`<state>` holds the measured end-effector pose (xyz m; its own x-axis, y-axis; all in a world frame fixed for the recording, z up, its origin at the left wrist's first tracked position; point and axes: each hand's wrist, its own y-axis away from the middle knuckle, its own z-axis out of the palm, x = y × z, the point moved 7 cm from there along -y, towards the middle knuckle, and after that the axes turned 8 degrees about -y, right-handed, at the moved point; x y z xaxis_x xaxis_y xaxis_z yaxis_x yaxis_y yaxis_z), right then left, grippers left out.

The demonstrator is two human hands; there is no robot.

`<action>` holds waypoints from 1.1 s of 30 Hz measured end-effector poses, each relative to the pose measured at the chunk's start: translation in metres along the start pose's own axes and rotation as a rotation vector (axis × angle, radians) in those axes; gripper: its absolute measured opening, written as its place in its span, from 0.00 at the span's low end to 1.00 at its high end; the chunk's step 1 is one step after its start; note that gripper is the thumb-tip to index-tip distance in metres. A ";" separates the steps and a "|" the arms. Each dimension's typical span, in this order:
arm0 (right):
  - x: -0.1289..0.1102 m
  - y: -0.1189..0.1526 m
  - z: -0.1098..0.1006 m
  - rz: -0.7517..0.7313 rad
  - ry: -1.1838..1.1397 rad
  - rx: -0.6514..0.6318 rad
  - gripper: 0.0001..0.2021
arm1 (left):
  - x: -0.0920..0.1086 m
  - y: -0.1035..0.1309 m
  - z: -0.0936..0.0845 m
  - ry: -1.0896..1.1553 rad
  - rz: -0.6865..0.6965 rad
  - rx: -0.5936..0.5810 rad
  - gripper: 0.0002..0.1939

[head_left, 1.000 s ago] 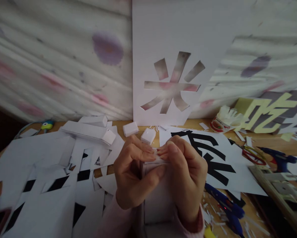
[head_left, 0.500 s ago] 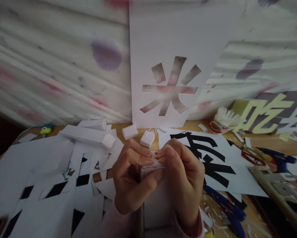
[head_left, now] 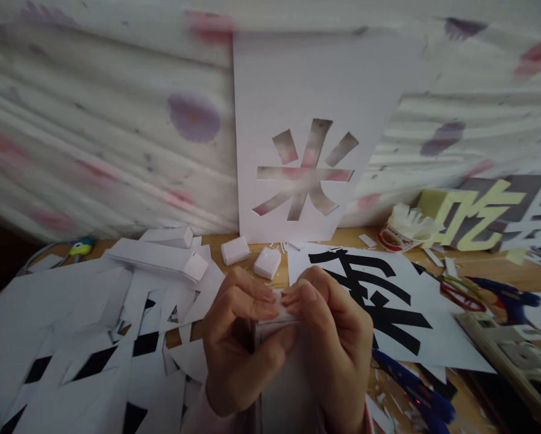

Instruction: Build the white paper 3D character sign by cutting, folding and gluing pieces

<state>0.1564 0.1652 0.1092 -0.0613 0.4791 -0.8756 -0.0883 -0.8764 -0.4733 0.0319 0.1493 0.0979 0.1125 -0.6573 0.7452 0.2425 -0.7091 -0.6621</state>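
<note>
Both hands grip a white paper box [head_left: 283,386] held upright low in the middle of the view. My left hand [head_left: 241,337] is closed on its upper left side, the thumb lying along the front face and the fingertips on the top edge. From the other side my right hand [head_left: 336,337] is closed on the top right, fingers bent over the same edge. The fingertips of the two hands nearly meet there. The lower end of the box runs out of view. Just beyond the hands lie two small white paper blocks [head_left: 267,263].
Cut paper sheets [head_left: 85,349] and long paper boxes [head_left: 157,259] cover the left. A white board [head_left: 288,78] with a cut-out character leans at the back. On the right are a black character print [head_left: 388,301], glue guns [head_left: 415,386], scissors [head_left: 462,294] and a scrap-filled bowl [head_left: 399,235].
The view has tilted up slightly, so the background and the hands sit lower in the picture. Both hands keep nearly the same hold on the paper box.
</note>
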 end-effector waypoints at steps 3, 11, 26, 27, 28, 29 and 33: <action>-0.001 0.001 0.000 -0.005 -0.007 -0.008 0.15 | -0.002 0.002 0.000 0.030 -0.026 0.008 0.08; 0.002 -0.003 0.000 0.005 -0.004 -0.009 0.16 | -0.005 0.000 0.003 0.057 -0.034 0.016 0.09; 0.003 -0.002 0.001 0.026 0.001 -0.003 0.16 | -0.006 0.001 0.003 0.073 -0.101 0.020 0.13; 0.004 -0.002 0.001 0.030 -0.004 -0.001 0.17 | -0.006 0.001 0.003 0.076 -0.102 0.019 0.13; 0.004 -0.002 0.001 0.032 -0.009 -0.001 0.17 | -0.007 0.000 0.003 0.082 -0.102 0.020 0.12; 0.004 -0.002 0.001 0.032 -0.015 -0.002 0.17 | -0.007 0.000 0.003 0.089 -0.101 0.019 0.12; 0.006 -0.002 0.002 0.033 -0.030 -0.007 0.17 | -0.006 -0.001 0.002 0.077 -0.083 0.012 0.12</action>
<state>0.1543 0.1696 0.1055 -0.0939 0.4512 -0.8875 -0.0788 -0.8920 -0.4451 0.0331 0.1541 0.0940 0.0178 -0.6144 0.7888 0.2598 -0.7590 -0.5971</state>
